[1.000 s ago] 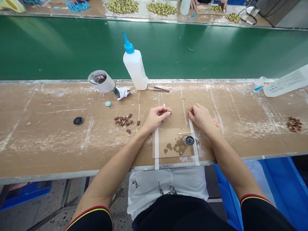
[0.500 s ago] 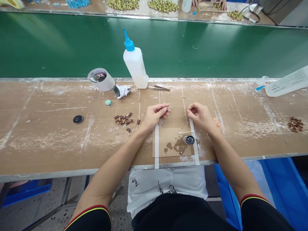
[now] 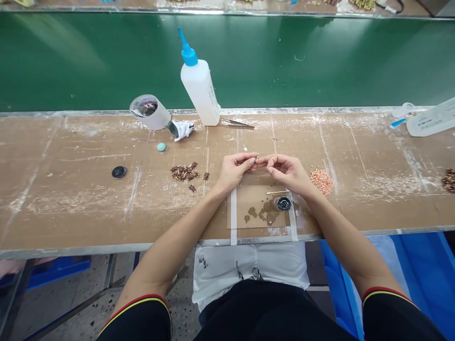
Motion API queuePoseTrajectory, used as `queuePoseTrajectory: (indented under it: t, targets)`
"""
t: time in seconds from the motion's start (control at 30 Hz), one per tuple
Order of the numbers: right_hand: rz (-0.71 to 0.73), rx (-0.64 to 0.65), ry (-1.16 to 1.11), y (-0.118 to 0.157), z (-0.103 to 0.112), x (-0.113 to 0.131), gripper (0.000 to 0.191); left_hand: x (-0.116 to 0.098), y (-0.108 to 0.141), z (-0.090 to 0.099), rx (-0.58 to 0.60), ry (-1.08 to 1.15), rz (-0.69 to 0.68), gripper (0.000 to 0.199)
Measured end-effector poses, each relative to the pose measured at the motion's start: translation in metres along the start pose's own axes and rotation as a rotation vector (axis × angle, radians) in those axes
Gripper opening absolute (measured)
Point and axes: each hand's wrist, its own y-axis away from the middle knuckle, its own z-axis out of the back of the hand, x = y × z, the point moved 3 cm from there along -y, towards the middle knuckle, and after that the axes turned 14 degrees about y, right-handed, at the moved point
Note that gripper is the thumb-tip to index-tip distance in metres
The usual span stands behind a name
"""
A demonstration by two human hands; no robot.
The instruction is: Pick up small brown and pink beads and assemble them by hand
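My left hand (image 3: 234, 169) and my right hand (image 3: 286, 170) meet fingertip to fingertip above a taped cardboard square (image 3: 249, 201) on the bench. The left fingers pinch a small brown piece (image 3: 254, 158); the right fingertips touch it, and I cannot tell whether they hold something of their own. A black cap of glue (image 3: 284, 204) and a thin stick (image 3: 276, 192) lie on the square beside dark glue stains. Left of my hands lies a pile of brown pieces (image 3: 184, 172). A pile of pink beads (image 3: 322, 180) sits to the right.
A white squeeze bottle with a blue nozzle (image 3: 199, 85), a tape roll (image 3: 149, 111), tweezers (image 3: 236, 123), a green bead (image 3: 161, 147) and a black cap (image 3: 119, 171) lie on the bench. A green conveyor belt (image 3: 320, 61) runs behind. Another bottle (image 3: 432, 122) lies far right.
My hands have come together over the cardboard square: the right hand moved left off the pink beads, and the left lifted its brown piece to meet it.
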Motion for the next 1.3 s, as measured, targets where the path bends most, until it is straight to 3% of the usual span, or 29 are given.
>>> queuePoseTrajectory:
  t: [0.33,0.47,0.7,1.03,1.13,1.3]
  targets:
    - [-0.061,-0.031,0.116,-0.001,0.006,-0.002,0.02,0.002,-0.003,0.001,0.081,0.101,0.056,0.046]
    - [-0.087,-0.05,0.424,0.003,0.025,0.006,0.012,0.001,-0.005,0.003,0.137,0.129,0.114,0.046]
    - [-0.196,0.082,0.877,0.024,0.053,0.022,0.004,0.0,-0.01,0.006,0.198,0.205,0.201,0.037]
    - [-0.164,0.343,1.554,0.073,0.035,0.021,0.019,0.0,-0.012,0.005,0.204,0.183,0.206,0.024]
    - [-0.172,0.352,1.59,0.072,0.031,0.019,0.02,-0.001,-0.011,0.004,0.214,0.183,0.203,0.023]
    - [-0.105,0.296,1.456,0.067,0.034,0.014,0.019,-0.001,-0.011,0.003,0.22,0.196,0.196,0.026]
